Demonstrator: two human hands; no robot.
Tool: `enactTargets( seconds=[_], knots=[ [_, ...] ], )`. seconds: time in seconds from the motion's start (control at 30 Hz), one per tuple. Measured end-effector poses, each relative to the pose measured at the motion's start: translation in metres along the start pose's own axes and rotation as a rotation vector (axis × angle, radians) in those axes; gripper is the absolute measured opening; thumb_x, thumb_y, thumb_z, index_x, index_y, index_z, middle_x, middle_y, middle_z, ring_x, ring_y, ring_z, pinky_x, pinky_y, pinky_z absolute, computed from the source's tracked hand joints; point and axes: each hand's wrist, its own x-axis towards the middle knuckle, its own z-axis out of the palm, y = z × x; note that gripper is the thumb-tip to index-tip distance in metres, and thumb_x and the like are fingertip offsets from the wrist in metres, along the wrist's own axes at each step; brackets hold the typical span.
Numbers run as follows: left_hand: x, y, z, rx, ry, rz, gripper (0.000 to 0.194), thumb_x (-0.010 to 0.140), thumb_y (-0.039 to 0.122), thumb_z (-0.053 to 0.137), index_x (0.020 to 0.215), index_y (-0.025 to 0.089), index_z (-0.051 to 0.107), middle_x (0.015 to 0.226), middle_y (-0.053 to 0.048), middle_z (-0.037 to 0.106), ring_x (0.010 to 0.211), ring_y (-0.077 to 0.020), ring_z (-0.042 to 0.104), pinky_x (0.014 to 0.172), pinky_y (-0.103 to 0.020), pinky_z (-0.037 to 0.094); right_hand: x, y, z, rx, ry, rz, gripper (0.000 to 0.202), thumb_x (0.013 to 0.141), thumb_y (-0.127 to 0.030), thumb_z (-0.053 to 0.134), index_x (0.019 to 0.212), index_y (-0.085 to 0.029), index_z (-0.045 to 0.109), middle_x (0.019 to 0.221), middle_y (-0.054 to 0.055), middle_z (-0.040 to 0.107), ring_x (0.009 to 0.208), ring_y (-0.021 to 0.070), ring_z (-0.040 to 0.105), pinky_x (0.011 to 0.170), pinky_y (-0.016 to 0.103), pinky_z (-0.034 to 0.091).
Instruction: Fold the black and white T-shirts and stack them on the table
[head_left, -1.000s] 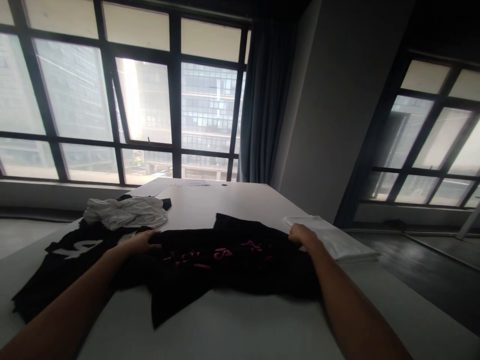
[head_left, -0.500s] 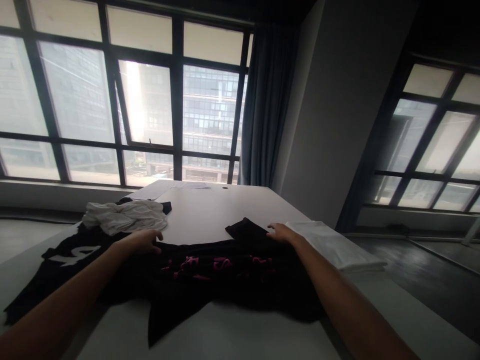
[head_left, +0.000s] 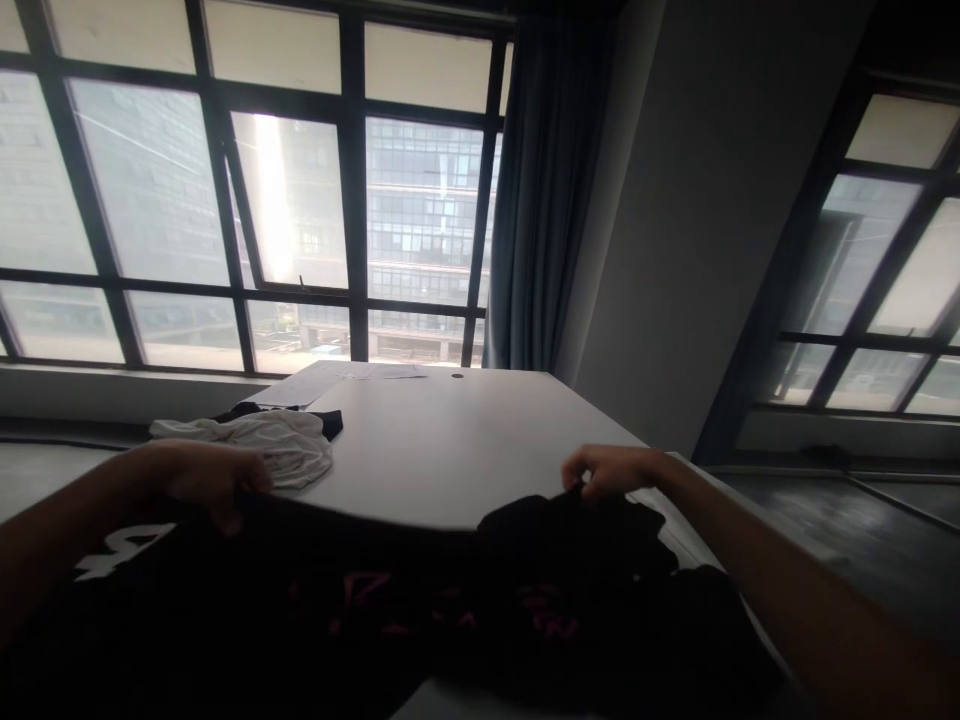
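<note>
Above the bench (head_left: pixel 431 430), the black garment (head_left: pixel 420 570) has just risen, its far edge now lifted. Crumpled white cloth (head_left: pixel 281 440) lies beyond the left hand (head_left: pixel 214 480), which, like the right hand (head_left: pixel 611 470), pinches fabric, so both sides are held.

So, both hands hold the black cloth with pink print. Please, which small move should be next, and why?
I would probably ease the right hand a little outward, away from the left hand, to straighten the top edge. The black cloth dips between the two hands and looks bunched under the right fingers.
</note>
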Motion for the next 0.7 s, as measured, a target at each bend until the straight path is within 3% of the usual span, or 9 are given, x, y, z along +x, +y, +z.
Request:
enactTargets(
  seconds=[0.07, 0.13, 0.17, 0.23, 0.27, 0.33, 0.47, 0.6, 0.7],
  knots=[
    [0.022, 0.009, -0.02, 0.057, 0.268, -0.016, 0.027, 0.06, 0.024, 0.073, 0.085, 0.014, 0.076, 0.082, -0.003, 0.077, 0.084, -0.0291, 0.07, 0.082, -0.038, 0.055, 0.009, -0.004, -0.029, -0.07, 0.369, 0.065, 0.025, 0.079, -0.017, 0.063, 0.102, -0.014, 0.072, 0.104, 0.007, 0.07, 0.092, 0.0208, 0.065, 0.079, 0.026, 0.048],
    [0.049, 0.026, -0.032, 0.13, 0.605, -0.069, 0.041, 0.084, 0.026, 0.054, 0.114, 0.002, 0.067, 0.111, -0.014, 0.073, 0.111, -0.0349, 0.063, 0.101, -0.048, 0.045, 0.026, -0.01, -0.051, -0.106, 0.786, 0.191, 0.031, 0.092, -0.021, 0.053, 0.118, -0.01, 0.065, 0.118, 0.015, 0.066, 0.11, 0.0254, 0.061, 0.095, 0.031, 0.044],
    [0.062, 0.036, -0.033, 0.161, 0.769, -0.108, 0.048, 0.091, 0.023, 0.044, 0.129, -0.004, 0.055, 0.129, -0.021, 0.064, 0.127, -0.0395, 0.05, 0.109, -0.056, 0.034, 0.035, -0.015, -0.056, -0.108, 0.914, 0.241, 0.037, 0.096, -0.024, 0.048, 0.128, -0.008, 0.059, 0.128, 0.019, 0.06, 0.12, 0.0282, 0.056, 0.101, 0.035, 0.04],
    [0.084, 0.055, -0.024, 0.2, 0.926, -0.154, 0.061, 0.096, 0.024, 0.039, 0.148, -0.005, 0.029, 0.154, -0.029, 0.035, 0.145, -0.0443, 0.021, 0.113, -0.065, 0.017, 0.052, -0.024, -0.054, -0.117, 1.013, 0.31, 0.051, 0.101, -0.03, 0.042, 0.143, -0.001, 0.041, 0.143, 0.029, 0.046, 0.131, 0.0335, 0.046, 0.106, 0.041, 0.036],
    [0.093, 0.063, -0.016, 0.214, 0.932, -0.168, 0.066, 0.095, 0.027, 0.043, 0.151, -0.003, 0.024, 0.158, -0.029, 0.027, 0.147, -0.0448, 0.017, 0.113, -0.066, 0.017, 0.059, -0.029, -0.047, -0.138, 0.982, 0.313, 0.057, 0.101, -0.032, 0.04, 0.147, 0.001, 0.034, 0.146, 0.031, 0.04, 0.133, 0.0352, 0.044, 0.107, 0.043, 0.035],
    [0.106, 0.071, 0.01, 0.246, 0.768, -0.14, 0.068, 0.094, 0.038, 0.044, 0.151, 0.004, 0.031, 0.155, -0.026, 0.036, 0.142, -0.0425, 0.034, 0.111, -0.06, 0.029, 0.066, -0.035, -0.023, -0.201, 0.834, 0.266, 0.062, 0.1, -0.037, 0.045, 0.148, 0.0, 0.033, 0.146, 0.03, 0.043, 0.132, 0.0346, 0.047, 0.106, 0.041, 0.037],
    [0.116, 0.06, 0.073, 0.213, 0.349, -0.108, 0.079, 0.09, 0.063, 0.037, 0.146, 0.008, 0.045, 0.141, -0.025, 0.055, 0.129, -0.0406, 0.052, 0.103, -0.05, 0.042, 0.061, -0.029, 0.038, -0.241, 0.436, 0.148, 0.06, 0.083, -0.05, 0.068, 0.132, -0.016, 0.061, 0.134, 0.015, 0.062, 0.123, 0.0303, 0.057, 0.104, 0.034, 0.043],
    [0.116, 0.036, 0.122, 0.2, 0.292, -0.192, 0.091, 0.085, 0.074, 0.034, 0.151, 0.011, 0.038, 0.155, -0.026, 0.033, 0.139, -0.0501, 0.035, 0.102, -0.065, 0.036, 0.047, -0.003, 0.076, -0.272, 0.19, 0.229, 0.08, 0.086, -0.06, 0.059, 0.147, -0.01, 0.045, 0.15, 0.02, 0.045, 0.138, 0.0335, 0.043, 0.112, 0.038, 0.035],
    [0.116, 0.024, 0.135, 0.187, 0.33, -0.184, 0.092, 0.086, 0.075, 0.028, 0.154, 0.012, 0.03, 0.159, -0.025, 0.02, 0.143, -0.052, 0.023, 0.101, -0.072, 0.031, 0.043, 0.014, 0.087, -0.24, 0.133, 0.329, 0.092, 0.088, -0.069, 0.049, 0.156, -0.013, 0.024, 0.161, 0.021, 0.021, 0.147, 0.0365, 0.023, 0.119, 0.046, 0.023]
  ],
)
